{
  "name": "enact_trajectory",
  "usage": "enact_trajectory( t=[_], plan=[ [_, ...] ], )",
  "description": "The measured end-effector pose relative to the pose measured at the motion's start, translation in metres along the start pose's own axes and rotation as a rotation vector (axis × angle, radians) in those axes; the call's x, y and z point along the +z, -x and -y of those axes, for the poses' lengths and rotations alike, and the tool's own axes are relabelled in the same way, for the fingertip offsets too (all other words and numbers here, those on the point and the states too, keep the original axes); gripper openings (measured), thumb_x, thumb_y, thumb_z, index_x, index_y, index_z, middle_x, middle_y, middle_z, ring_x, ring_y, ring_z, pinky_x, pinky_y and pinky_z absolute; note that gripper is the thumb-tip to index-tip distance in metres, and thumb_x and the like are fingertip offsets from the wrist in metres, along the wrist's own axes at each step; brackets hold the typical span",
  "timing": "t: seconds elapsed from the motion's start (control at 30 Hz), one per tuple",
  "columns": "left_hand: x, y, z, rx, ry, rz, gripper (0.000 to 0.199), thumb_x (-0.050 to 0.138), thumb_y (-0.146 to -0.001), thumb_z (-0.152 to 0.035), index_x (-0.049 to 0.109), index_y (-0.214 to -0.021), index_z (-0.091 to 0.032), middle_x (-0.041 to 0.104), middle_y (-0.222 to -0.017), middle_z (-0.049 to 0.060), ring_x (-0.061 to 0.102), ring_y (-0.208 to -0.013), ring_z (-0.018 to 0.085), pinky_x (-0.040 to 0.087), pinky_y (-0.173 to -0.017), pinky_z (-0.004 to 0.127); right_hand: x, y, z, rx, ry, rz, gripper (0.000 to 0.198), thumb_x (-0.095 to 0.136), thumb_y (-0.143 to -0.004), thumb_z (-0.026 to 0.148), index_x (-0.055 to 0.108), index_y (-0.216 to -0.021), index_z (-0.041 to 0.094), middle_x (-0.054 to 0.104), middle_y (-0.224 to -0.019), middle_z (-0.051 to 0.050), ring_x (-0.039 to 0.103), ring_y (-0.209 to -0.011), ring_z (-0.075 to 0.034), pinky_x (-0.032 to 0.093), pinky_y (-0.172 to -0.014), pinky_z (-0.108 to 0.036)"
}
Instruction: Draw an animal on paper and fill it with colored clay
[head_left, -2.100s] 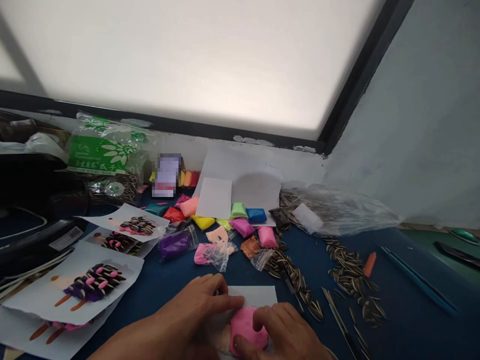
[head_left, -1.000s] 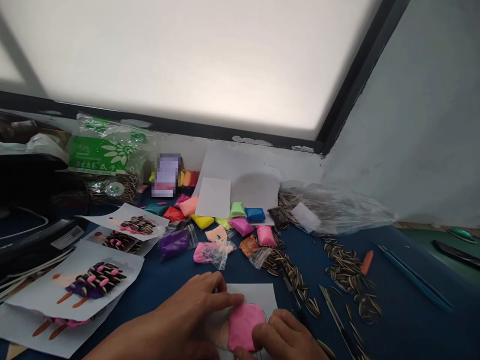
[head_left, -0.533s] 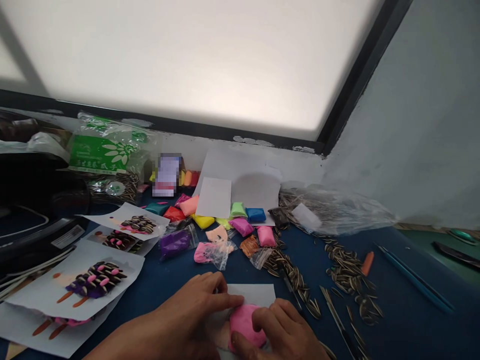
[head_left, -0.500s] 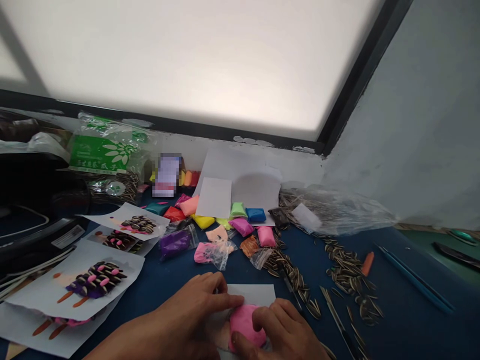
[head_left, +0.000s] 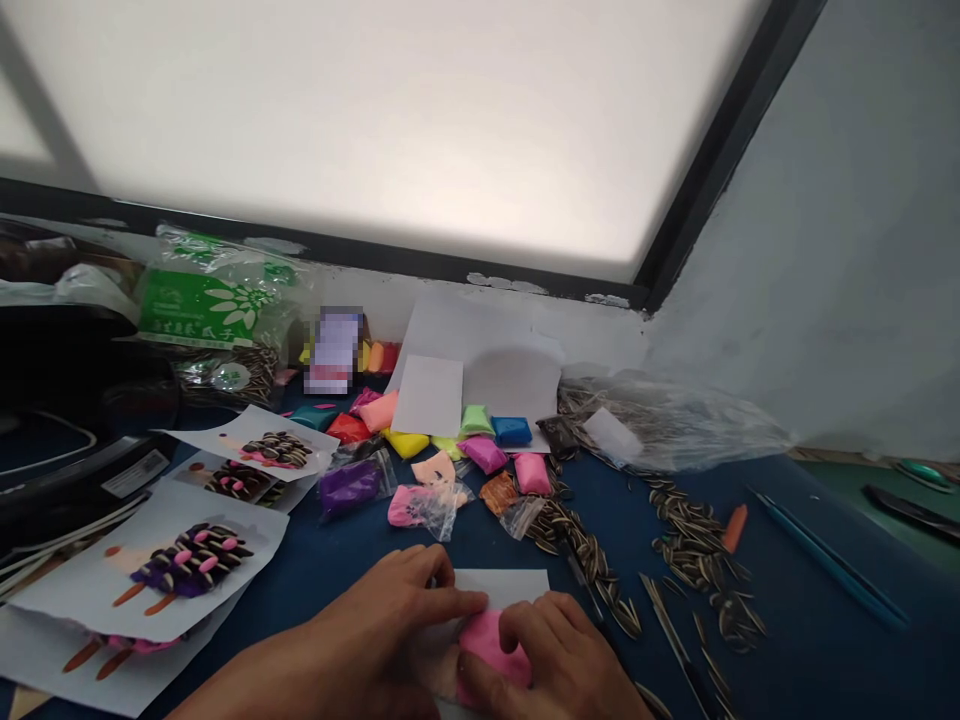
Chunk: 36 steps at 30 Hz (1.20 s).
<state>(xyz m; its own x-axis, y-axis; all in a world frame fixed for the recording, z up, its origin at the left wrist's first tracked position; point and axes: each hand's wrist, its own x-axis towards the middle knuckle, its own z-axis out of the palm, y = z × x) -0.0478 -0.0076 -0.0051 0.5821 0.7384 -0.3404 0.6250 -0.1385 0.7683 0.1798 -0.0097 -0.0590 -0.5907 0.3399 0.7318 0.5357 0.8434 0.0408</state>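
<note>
A flattened pink piece of modelling clay (head_left: 491, 640) lies on white paper (head_left: 514, 580) at the bottom centre, beside a pale peach piece of clay (head_left: 444, 672). My left hand (head_left: 390, 620) rests along the paper's left side, its index finger stretched out to the pink clay's upper edge; its thumb is out of sight. Over the right part of the pink clay, my right hand (head_left: 562, 650) is curled, with thumb and bent index finger pressed onto it. Both hands hide parts of the paper and clay.
Hedgehog pictures of clay and seeds (head_left: 191, 565) are stacked at left. Several coloured clay packets (head_left: 484, 453) lie behind my hands. Sunflower seeds (head_left: 694, 535), a craft knife (head_left: 679, 645) and blue tweezers (head_left: 829, 560) are at right. A seed bag (head_left: 202, 310) stands at back left.
My right thumb and index finger have shifted slightly up and left over the pink clay, drawing closer together and covering more of it. My left hand stays in place.
</note>
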Motion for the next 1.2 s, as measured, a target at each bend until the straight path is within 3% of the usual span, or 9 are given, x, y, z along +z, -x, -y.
enact_trajectory(
  t=[0.3, 0.43, 0.67, 0.8, 0.9, 1.07, 1.2],
  plan=[
    [-0.002, 0.000, -0.007, 0.039, -0.035, -0.014, 0.069, 0.070, -0.066, -0.004, 0.068, -0.126, -0.038, 0.052, -0.119, 0.000, 0.049, -0.113, 0.027, 0.041, -0.101, 0.040, 0.003, 0.004, -0.004, 0.010, -0.041, 0.023, 0.050, 0.030, -0.110, 0.049, 0.068, -0.089, 0.025, 0.050, -0.069, 0.000, 0.042, -0.057, -0.016, 0.028, -0.056, -0.030],
    [-0.002, -0.001, -0.005, 0.048, -0.042, -0.018, 0.064, 0.074, -0.068, -0.007, 0.070, -0.124, -0.037, 0.052, -0.119, 0.001, 0.049, -0.112, 0.027, 0.041, -0.100, 0.041, 0.004, 0.005, -0.004, 0.033, -0.056, 0.023, 0.046, 0.031, -0.110, 0.042, 0.069, -0.088, 0.025, 0.049, -0.069, 0.000, 0.041, -0.058, -0.016, 0.028, -0.057, -0.030],
    [0.001, -0.001, 0.002, 0.050, -0.012, -0.041, 0.073, 0.076, -0.068, -0.008, 0.064, -0.133, -0.039, 0.052, -0.125, 0.002, 0.047, -0.117, 0.029, 0.039, -0.104, 0.042, 0.002, 0.005, -0.002, 0.168, -0.151, 0.044, 0.056, 0.027, -0.110, 0.049, 0.071, -0.085, 0.025, 0.053, -0.072, -0.001, 0.043, -0.060, -0.016, 0.027, -0.056, -0.029],
    [0.004, 0.000, 0.005, 0.112, -0.018, -0.127, 0.071, 0.080, -0.073, -0.028, 0.058, -0.139, -0.041, 0.055, -0.128, 0.002, 0.047, -0.117, 0.030, 0.040, -0.102, 0.041, -0.002, 0.009, -0.002, 0.213, -0.147, 0.131, 0.059, 0.024, -0.110, 0.049, 0.073, -0.089, 0.023, 0.053, -0.075, -0.003, 0.043, -0.062, -0.017, 0.031, -0.057, -0.028],
    [0.005, 0.001, 0.002, 0.167, -0.106, -0.169, 0.058, 0.074, -0.081, -0.043, 0.059, -0.137, -0.038, 0.058, -0.124, 0.003, 0.052, -0.110, 0.029, 0.042, -0.098, 0.042, -0.001, 0.012, -0.002, 0.195, -0.127, 0.183, 0.055, 0.028, -0.109, 0.049, 0.073, -0.089, 0.024, 0.053, -0.077, -0.003, 0.044, -0.063, -0.017, 0.036, -0.058, -0.028],
    [0.004, 0.001, 0.000, 0.193, -0.179, -0.192, 0.057, 0.072, -0.082, -0.045, 0.059, -0.137, -0.037, 0.059, -0.122, 0.003, 0.055, -0.107, 0.029, 0.043, -0.094, 0.040, 0.004, 0.011, -0.004, 0.121, -0.062, 0.179, 0.036, 0.050, -0.099, 0.055, 0.071, -0.086, 0.029, 0.054, -0.078, -0.001, 0.051, -0.066, -0.017, 0.042, -0.062, -0.029],
    [0.004, 0.000, -0.002, 0.172, -0.191, -0.176, 0.057, 0.074, -0.082, -0.043, 0.061, -0.136, -0.036, 0.059, -0.123, 0.004, 0.055, -0.108, 0.030, 0.043, -0.094, 0.040, 0.003, 0.004, -0.006, 0.062, -0.064, 0.083, 0.042, 0.037, -0.107, 0.047, 0.071, -0.092, 0.027, 0.054, -0.077, -0.002, 0.051, -0.067, -0.018, 0.038, -0.062, -0.029]
  ],
)
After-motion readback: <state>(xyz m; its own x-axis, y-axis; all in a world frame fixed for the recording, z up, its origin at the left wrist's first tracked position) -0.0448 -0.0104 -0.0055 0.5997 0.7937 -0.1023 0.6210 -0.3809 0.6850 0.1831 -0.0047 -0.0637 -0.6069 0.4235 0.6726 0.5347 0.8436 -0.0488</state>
